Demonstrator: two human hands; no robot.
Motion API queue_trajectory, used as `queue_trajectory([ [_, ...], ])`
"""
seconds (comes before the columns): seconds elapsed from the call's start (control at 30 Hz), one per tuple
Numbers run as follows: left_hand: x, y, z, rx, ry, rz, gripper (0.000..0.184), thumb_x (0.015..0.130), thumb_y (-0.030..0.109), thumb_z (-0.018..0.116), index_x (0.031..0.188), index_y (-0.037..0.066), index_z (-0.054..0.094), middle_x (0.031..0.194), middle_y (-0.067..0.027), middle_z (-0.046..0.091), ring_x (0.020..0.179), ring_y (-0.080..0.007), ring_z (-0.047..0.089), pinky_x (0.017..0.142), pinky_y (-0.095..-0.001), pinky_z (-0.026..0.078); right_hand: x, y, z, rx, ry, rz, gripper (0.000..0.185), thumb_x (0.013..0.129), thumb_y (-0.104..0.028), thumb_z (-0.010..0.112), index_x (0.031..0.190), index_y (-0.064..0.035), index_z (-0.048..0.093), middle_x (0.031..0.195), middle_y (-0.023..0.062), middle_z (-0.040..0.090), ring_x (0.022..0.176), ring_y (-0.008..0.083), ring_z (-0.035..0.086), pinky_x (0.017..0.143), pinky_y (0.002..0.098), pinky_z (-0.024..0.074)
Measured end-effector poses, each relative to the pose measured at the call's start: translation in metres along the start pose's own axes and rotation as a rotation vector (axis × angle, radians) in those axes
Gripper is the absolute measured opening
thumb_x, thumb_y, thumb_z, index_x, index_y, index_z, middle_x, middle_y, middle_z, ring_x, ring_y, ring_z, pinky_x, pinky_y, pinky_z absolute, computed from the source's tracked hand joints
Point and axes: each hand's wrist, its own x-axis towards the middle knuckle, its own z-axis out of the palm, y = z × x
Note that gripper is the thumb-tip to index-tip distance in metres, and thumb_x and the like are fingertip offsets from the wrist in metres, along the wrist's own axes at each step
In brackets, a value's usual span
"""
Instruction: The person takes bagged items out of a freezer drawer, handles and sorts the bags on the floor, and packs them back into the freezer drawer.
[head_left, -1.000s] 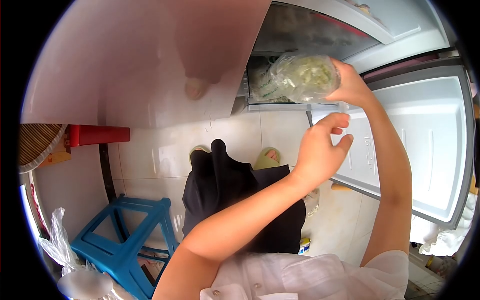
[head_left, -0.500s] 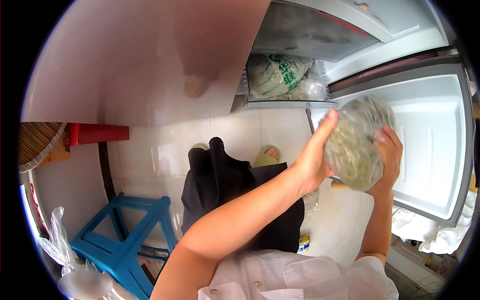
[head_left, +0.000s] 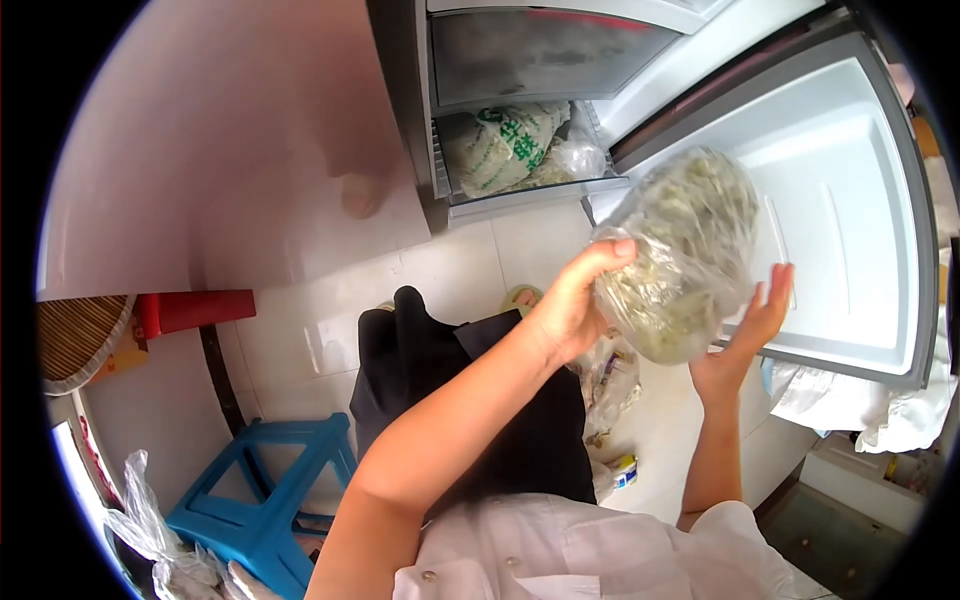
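Note:
A clear plastic bag of pale green, frozen-looking contents (head_left: pixel 685 255) is held up beside the fridge door. My left hand (head_left: pixel 580 300) grips its left side, thumb on top and the other fingers hidden beneath. At the bag's lower right, my right hand (head_left: pixel 745 330) has its fingers stretched out; whether it still touches the plastic I cannot tell. Past the bag, an open freezer drawer (head_left: pixel 540 195) holds a white bag with green printing (head_left: pixel 505 150) and more clear plastic bags.
The white-lined fridge door (head_left: pixel 860 220) stands open on the right. Another frosted drawer (head_left: pixel 540 60) sits above the open one. Bags and packets (head_left: pixel 610 385) lie on the floor by my legs. A blue stool (head_left: pixel 255 500) stands lower left, near a red box (head_left: pixel 200 312).
The bag has moved left in view and turned, and my right hand's fingers have come off its side and spread. My view has shifted to the right.

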Motion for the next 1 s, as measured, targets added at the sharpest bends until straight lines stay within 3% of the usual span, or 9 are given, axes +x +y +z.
queue_trajectory([
  [0.07,0.0,0.006,0.0,0.094,0.013,0.043,0.06,0.074,0.043,0.069,0.118,0.005,0.055,0.115,-0.0087,0.059,0.111,-0.0229,0.053,0.098,-0.0403,0.038,-0.008,0.002,-0.002,0.349,-0.051,0.325,0.079,0.082,-0.02,0.067,0.145,-0.003,0.023,0.144,0.0161,0.035,0.134,0.0308,0.034,0.11,0.0432,0.0262],
  [0.13,-0.003,0.009,0.005,0.141,0.06,0.049,0.058,0.073,0.043,0.069,0.115,0.004,0.058,0.112,-0.0087,0.061,0.109,-0.0225,0.054,0.096,-0.0383,0.039,-0.019,0.014,-0.002,0.919,-0.066,0.751,0.067,0.091,-0.032,0.054,0.143,0.0002,0.027,0.142,0.0091,0.041,0.134,0.0265,0.034,0.11,0.0438,0.0282],
  [0.2,-0.001,0.006,0.004,0.147,0.066,0.055,0.057,0.073,0.043,0.069,0.114,0.004,0.059,0.111,-0.0088,0.061,0.108,-0.0223,0.054,0.096,-0.0383,0.039,-0.021,0.026,0.013,1.361,0.016,1.028,0.066,0.093,-0.042,0.051,0.141,-0.0008,0.032,0.14,0.0098,0.044,0.131,0.0267,0.039,0.108,0.0438,0.0329],
  [0.3,0.002,-0.003,-0.002,0.281,0.074,0.026,0.075,0.071,0.043,0.071,0.129,0.002,0.047,0.117,-0.011,0.058,0.113,-0.0252,0.052,0.1,-0.0388,0.036,-0.011,0.015,0.032,1.27,0.09,1.027,0.064,0.095,-0.049,0.046,0.138,-0.0021,0.038,0.137,0.0128,0.047,0.123,0.028,0.048,0.103,0.0445,0.0396],
  [0.37,0.003,-0.003,-0.002,0.4,0.037,-0.013,0.091,0.068,0.042,0.075,0.139,0.0,0.035,0.126,-0.0141,0.052,0.121,-0.0275,0.046,0.104,-0.0384,0.032,-0.016,0.036,0.032,1.382,0.032,1.049,0.063,0.093,-0.048,0.049,0.136,-0.0027,0.041,0.133,0.0146,0.051,0.119,0.0294,0.051,0.101,0.0447,0.0415],
  [0.5,0.001,0.013,0.013,0.919,0.014,-0.094,0.093,0.066,0.037,0.079,0.14,-0.002,0.037,0.135,-0.0173,0.048,0.127,-0.0279,0.041,0.107,-0.039,0.028,-0.046,0.06,0.031,1.612,-0.044,1.068,0.062,0.088,-0.038,0.062,0.133,-0.0009,0.044,0.128,0.016,0.055,0.116,0.0292,0.054,0.1,0.0439,0.0434],
  [0.6,0.0,0.009,-0.001,1.315,0.095,-0.059,0.096,0.066,0.04,0.079,0.141,-0.002,0.036,0.139,-0.0184,0.042,0.13,-0.0271,0.037,0.107,-0.0384,0.028,-0.082,0.081,0.02,1.507,0.004,1.17,0.062,0.085,-0.034,0.065,0.133,-0.0003,0.044,0.129,0.0163,0.054,0.116,0.0292,0.054,0.101,0.0433,0.0432],
  [0.9,0.002,0.012,0.0,1.124,0.158,0.051,0.076,0.076,0.031,0.073,0.137,-0.001,0.041,0.136,-0.0168,0.043,0.127,-0.0245,0.04,0.109,-0.037,0.025,-0.269,0.176,-0.044,0.995,-0.106,1.398,0.067,0.075,-0.025,0.072,0.132,-0.0016,0.045,0.121,0.0123,0.058,0.11,0.0258,0.057,0.093,0.04,0.048],
  [1.0,0.004,0.008,0.001,1.134,0.14,0.036,0.075,0.076,0.031,0.074,0.137,0.0,0.042,0.135,-0.0169,0.044,0.126,-0.0251,0.041,0.108,-0.0367,0.026,-0.332,0.193,-0.042,1.014,-0.102,1.553,0.07,0.073,-0.023,0.074,0.133,-0.0021,0.043,0.12,0.0124,0.058,0.11,0.0254,0.057,0.092,0.0408,0.0484],
])
